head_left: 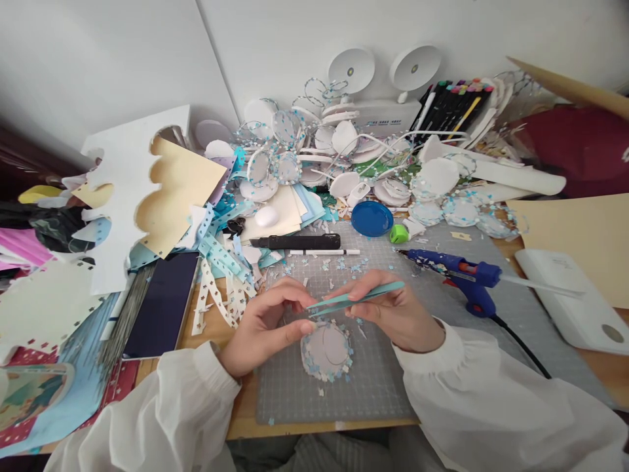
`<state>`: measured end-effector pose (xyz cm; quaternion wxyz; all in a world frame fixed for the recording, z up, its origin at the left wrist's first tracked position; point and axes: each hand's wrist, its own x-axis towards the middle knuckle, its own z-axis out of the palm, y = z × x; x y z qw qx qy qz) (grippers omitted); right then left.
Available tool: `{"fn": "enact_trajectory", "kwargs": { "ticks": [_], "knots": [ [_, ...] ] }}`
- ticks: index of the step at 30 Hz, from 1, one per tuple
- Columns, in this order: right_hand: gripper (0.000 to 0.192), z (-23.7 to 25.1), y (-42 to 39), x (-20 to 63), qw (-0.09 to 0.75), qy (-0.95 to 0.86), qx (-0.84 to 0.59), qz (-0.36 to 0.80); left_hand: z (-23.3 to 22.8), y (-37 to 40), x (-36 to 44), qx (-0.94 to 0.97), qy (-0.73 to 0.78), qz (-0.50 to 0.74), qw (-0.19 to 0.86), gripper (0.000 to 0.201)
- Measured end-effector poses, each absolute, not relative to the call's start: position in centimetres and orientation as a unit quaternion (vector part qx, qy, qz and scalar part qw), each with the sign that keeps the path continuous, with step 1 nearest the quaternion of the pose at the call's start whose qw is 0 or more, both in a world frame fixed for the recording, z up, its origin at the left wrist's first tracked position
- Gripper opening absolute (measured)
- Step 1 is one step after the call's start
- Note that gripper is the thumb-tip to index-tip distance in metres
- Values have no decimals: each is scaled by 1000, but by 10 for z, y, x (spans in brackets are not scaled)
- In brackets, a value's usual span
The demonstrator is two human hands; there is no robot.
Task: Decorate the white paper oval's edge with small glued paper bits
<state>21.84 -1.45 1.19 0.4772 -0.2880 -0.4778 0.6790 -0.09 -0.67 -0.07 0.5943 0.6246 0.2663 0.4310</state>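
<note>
My right hand [393,311] grips teal tweezers [354,299] whose tips point left toward my left fingertips. My left hand [268,328] rests on the grey cutting mat [344,387] and pinches the left edge of a white paper disc [327,351]. The disc lies flat on the mat below both hands, with small blue and white paper bits around its rim. A wire ring lies on the disc. Whether the tweezer tips hold a bit is too small to tell.
A blue glue gun [462,272] lies right of my hands, its cord trailing off. A blue lid [372,218], a black utility knife [299,242] and a pen lie behind. Finished discs pile at the back [295,164]. A dark phone [164,301] lies left among paper scraps.
</note>
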Motion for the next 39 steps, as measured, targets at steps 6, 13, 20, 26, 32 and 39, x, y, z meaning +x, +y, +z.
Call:
{"fn": "enact_trajectory", "kwargs": {
  "ticks": [6, 13, 20, 26, 32, 39],
  "knots": [
    [16, 12, -13, 218, 474, -478, -321, 667, 4, -7, 1, 605, 286, 434, 602, 6],
    [17, 12, -13, 219, 499, -460, -353, 644, 8, -7, 1, 604, 292, 421, 611, 6],
    [11, 11, -14, 219, 500, -469, -316, 656, 2, -6, 2, 586, 290, 418, 631, 23],
    [10, 10, -13, 218, 511, -463, -332, 644, 3, -8, 1, 605, 263, 390, 642, 9],
    [17, 15, -8, 220, 582, -387, -378, 607, 6, -7, 2, 597, 256, 413, 639, 6],
    [16, 11, -4, 224, 620, -302, -368, 624, 8, -5, 2, 602, 262, 410, 633, 10]
  ]
}}
